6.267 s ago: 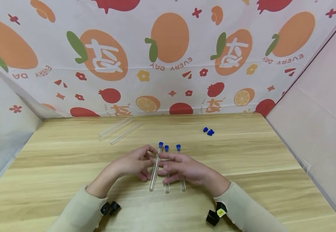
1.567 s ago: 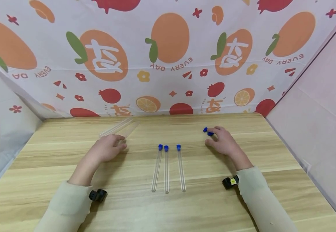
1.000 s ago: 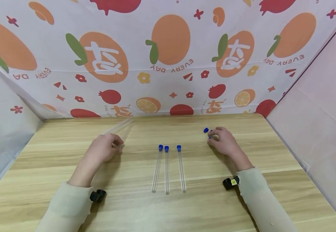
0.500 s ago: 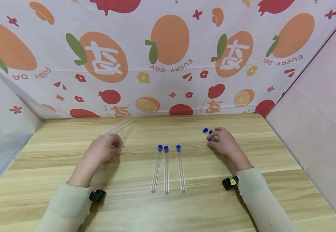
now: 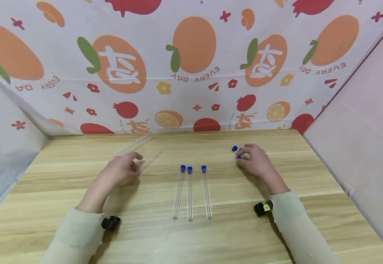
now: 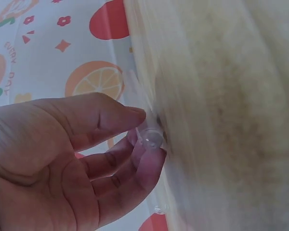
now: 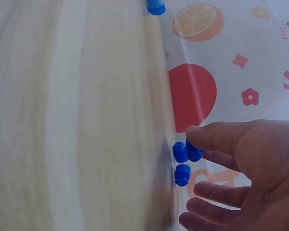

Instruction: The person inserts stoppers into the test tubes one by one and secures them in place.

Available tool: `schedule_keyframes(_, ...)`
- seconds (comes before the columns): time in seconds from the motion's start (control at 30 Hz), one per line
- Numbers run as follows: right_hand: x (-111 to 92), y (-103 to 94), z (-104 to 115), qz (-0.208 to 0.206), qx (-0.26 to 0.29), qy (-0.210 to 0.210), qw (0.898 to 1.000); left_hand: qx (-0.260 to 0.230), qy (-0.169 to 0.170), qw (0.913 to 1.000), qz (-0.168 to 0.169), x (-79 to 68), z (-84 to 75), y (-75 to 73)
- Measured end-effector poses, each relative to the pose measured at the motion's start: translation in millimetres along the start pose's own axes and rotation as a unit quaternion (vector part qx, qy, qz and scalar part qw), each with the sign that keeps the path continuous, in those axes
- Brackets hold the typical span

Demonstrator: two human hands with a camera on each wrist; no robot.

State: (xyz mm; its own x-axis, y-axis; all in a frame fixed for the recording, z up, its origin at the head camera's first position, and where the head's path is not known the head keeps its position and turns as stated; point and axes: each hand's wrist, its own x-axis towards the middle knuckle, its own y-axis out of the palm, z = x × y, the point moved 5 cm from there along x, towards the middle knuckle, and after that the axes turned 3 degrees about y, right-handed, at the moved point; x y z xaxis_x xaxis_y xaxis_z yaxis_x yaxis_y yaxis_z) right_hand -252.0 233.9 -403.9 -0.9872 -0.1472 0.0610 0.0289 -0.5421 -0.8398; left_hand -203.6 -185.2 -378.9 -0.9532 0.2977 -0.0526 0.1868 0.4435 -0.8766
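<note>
My left hand [image 5: 120, 170] pinches a clear uncapped test tube [image 5: 151, 160] close to its rounded end. In the left wrist view, that rounded tube end [image 6: 153, 138] shows between thumb and fingertips. On the right, my right hand [image 5: 256, 161] pinches a small blue stopper [image 7: 194, 152] between thumb and index finger. Two more blue stoppers, one standing apart [image 7: 182, 175] and one touching the pinched one [image 7: 179, 152], lie on the table beside it. The other fingers of the right hand are loosely extended.
Three test tubes with blue stoppers lie in the middle: a left one [image 5: 178, 194], a centre one [image 5: 190, 194] and a right one [image 5: 207, 194]. More clear tubing [image 5: 133, 144] lies behind the left hand. A fruit-printed cloth [image 5: 191, 91] hangs at the table's back edge.
Earlier both hands were at the middle, around a stoppered tube that now lies there. They have since moved apart; the left picked up a bare tube and swung it rightward, the right gripped a stopper.
</note>
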Motion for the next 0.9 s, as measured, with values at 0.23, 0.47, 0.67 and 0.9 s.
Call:
schedule_keyframes(0.23,-2,-5.1,11,-0.022,0.048,-0.014,0.999,-0.020,0.022,0.9996,0.000,2.7,-2.6,0.0)
schedule_keyframes(0.47,-5,-9.6,20,-0.014,0.139,-0.005,0.990,-0.071,0.044,0.9964,0.014,3.8,-7.8,2.6)
schedule_keyframes(0.67,-6,-10.1,28,0.006,0.192,-0.015,0.981,-0.123,0.049,0.9909,0.025,4.1,-13.3,3.1)
schedule_keyframes(0.9,-7,-9.5,35,0.021,0.217,-0.027,0.976,-0.180,0.059,0.9810,0.044,0.6,-23.6,5.9)
